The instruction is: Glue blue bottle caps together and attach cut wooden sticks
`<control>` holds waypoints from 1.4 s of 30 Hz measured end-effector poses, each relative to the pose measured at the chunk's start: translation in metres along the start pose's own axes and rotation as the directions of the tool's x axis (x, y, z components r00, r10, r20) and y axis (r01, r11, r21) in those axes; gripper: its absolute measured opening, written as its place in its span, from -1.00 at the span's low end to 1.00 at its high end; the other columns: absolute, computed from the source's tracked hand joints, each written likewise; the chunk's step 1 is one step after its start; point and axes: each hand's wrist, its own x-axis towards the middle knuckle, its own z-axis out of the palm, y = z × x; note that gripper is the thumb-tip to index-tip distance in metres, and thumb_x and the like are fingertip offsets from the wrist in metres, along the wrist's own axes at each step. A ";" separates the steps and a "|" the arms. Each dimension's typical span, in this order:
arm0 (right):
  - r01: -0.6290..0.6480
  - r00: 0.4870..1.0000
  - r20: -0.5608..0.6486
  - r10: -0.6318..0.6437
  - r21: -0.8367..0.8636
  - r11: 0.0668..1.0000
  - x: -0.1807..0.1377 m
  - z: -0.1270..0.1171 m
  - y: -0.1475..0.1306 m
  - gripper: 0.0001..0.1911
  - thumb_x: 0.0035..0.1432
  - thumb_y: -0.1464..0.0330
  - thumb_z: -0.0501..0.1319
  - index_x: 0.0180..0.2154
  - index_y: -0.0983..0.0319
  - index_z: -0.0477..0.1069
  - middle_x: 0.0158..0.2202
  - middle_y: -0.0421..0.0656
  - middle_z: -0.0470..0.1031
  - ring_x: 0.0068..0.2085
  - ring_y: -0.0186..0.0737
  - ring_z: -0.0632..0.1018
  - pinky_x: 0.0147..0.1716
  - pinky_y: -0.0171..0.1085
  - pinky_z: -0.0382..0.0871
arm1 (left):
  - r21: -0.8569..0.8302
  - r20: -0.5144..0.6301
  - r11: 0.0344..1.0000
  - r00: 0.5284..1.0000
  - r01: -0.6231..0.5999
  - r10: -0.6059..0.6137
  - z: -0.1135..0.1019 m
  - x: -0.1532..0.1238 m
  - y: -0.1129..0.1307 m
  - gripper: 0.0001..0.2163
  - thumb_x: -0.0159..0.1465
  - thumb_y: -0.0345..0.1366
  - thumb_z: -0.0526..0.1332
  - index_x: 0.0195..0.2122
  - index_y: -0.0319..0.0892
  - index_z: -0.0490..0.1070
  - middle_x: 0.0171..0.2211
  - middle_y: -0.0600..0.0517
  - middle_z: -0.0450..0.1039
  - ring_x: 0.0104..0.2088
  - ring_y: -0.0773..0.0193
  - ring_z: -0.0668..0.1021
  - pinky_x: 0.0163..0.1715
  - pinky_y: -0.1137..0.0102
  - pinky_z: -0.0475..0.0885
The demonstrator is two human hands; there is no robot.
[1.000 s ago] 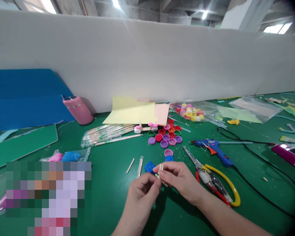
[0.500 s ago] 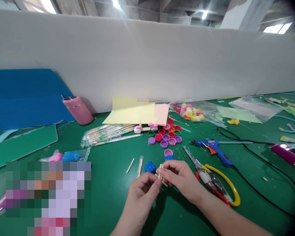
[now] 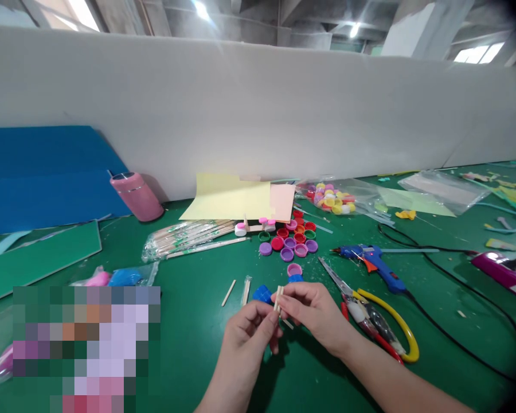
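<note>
Short pale wooden sticks [image 3: 279, 295] stand side by side, pinched between my two hands. My left hand [image 3: 253, 335] closes thumb and fingers on their lower end. My right hand [image 3: 312, 312] grips them higher up, its fingertips partly hiding them. Blue bottle caps [image 3: 262, 294] sit just behind my fingers, with another blue cap and a pink cap [image 3: 294, 269] beyond my right hand. To the left, a loose cut stick [image 3: 229, 292] lies near a small wrapped bundle of sticks [image 3: 246, 291]. Another short stick is partly visible below my right fingers.
Right of my hand lie scissors [image 3: 337, 278], pliers with red grips [image 3: 387, 346] and a blue glue gun [image 3: 374, 264] with its black cord. Behind are coloured caps [image 3: 287, 253], wrapped chopsticks [image 3: 189, 238] and a small wheeled stick model [image 3: 254, 228]. A pink cup [image 3: 137, 197] leans far left.
My hands stay in nearly the same place. The held sticks have been brought closer together and more upright. The view has shifted slightly.
</note>
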 end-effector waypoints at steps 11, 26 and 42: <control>-0.036 0.999 -0.007 0.036 0.005 0.999 0.004 0.002 -0.002 -0.72 0.04 0.22 0.15 -0.44 0.34 0.43 -0.62 -0.26 0.30 -0.60 -0.44 0.24 -0.61 -0.41 0.09 | -0.047 -0.025 0.998 0.999 -0.031 0.030 -0.004 0.005 -0.002 -0.85 0.06 -0.27 0.23 -0.54 -0.24 0.39 -0.66 0.10 0.36 -0.66 0.43 0.35 -0.62 0.50 0.25; -0.011 0.999 -0.036 0.011 -0.004 1.000 0.008 0.007 -0.005 -0.75 0.02 0.26 0.17 -0.54 0.31 0.35 -0.61 -0.28 0.30 -0.58 -0.44 0.26 -0.57 -0.42 0.12 | -0.144 -0.031 0.989 0.999 0.009 -0.013 -0.008 0.007 -0.003 -0.85 0.05 -0.27 0.24 -0.54 -0.24 0.38 -0.66 0.11 0.35 -0.64 0.44 0.34 -0.62 0.52 0.22; -0.055 0.923 -0.373 -0.096 -0.375 0.925 -0.024 -0.045 -0.012 -0.75 0.09 0.26 0.11 -0.23 0.26 0.37 -0.39 -0.12 0.47 -0.37 -0.22 0.48 -0.45 -0.33 0.34 | -0.076 -0.060 0.997 0.998 0.030 -0.034 -0.011 0.011 -0.004 -0.85 0.05 -0.25 0.24 -0.54 -0.23 0.40 -0.67 0.13 0.29 -0.64 0.46 0.27 -0.64 0.56 0.16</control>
